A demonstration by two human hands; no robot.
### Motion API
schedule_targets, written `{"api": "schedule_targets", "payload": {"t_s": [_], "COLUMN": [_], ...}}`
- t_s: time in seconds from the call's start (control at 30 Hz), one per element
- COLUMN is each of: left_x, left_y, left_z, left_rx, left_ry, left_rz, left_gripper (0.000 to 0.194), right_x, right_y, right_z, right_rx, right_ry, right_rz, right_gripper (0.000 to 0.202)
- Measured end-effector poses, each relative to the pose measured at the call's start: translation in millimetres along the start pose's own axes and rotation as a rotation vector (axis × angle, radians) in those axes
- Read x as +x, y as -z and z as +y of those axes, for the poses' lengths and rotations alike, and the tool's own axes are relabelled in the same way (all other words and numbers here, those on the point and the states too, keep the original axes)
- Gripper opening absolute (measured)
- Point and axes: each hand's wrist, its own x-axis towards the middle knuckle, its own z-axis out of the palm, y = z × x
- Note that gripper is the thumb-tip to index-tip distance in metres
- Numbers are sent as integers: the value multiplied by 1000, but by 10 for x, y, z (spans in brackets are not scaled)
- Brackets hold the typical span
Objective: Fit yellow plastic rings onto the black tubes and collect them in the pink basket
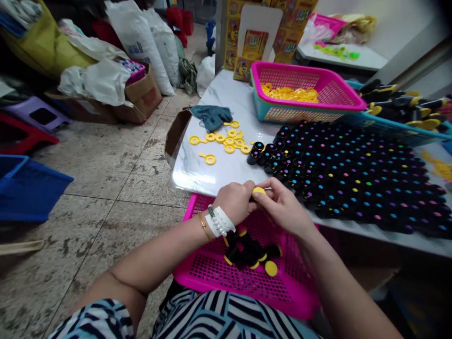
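Both hands meet over the pink basket on my lap. A small black cylinder with a round yellow cap is between them. My left hand is closed around its black body, which is mostly hidden. The thumb and fingers of my right hand pinch at the yellow cap. Below, several black cylinders with yellow caps lie loose in the basket. Just ahead on the table, yellow rings with tabs are scattered. To the right stand rows of black cylinders with coloured dots on top.
A pink basket nested in a blue one holds yellow rings at the table's back. A dark green cloth lies near the left edge. Another blue basket holds black-and-yellow pieces. Printed boxes stand behind; a blue bin is on the floor.
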Motion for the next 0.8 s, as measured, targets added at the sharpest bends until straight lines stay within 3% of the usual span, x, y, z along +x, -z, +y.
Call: {"api": "schedule_targets", "payload": {"t_s": [0.17,0.23,0.3,0.37,0.43,0.53,0.6,0.67,0.8], "left_x": [-136,-299,-472,-568,-530,-278,-107,-47,-281], "left_y": [32,29,49,135,275,451,483,446,280], "left_z": [136,145,76,-92,-363,-799,-916,-806,-164], "left_rx": [121,135,124,87,83,194,212,143,-309], "left_ry": [23,-45,-156,-199,-130,-49,-65,-103,-188], "left_rz": [-95,-160,-181,-104,75,316,354,327,201], "left_gripper": [25,25,40,54,53,44,23,13,14], "right_x": [-205,-378,-555,-696,-777,-813,-818,-820,-776], "right_y": [-79,-147,-203,-214,-183,-118,-87,-65,-33], "right_z": [-1,103,289,495,648,707,657,583,456], "right_rx": [-159,-246,-376,-516,-626,-662,-628,-555,-209], "right_ry": [111,190,207,165,118,111,159,236,262], "right_rz": [23,25,9,32,47,-33,-85,-52,223], "right_gripper": [20,18,12,13,17,25,25,20,32]}}
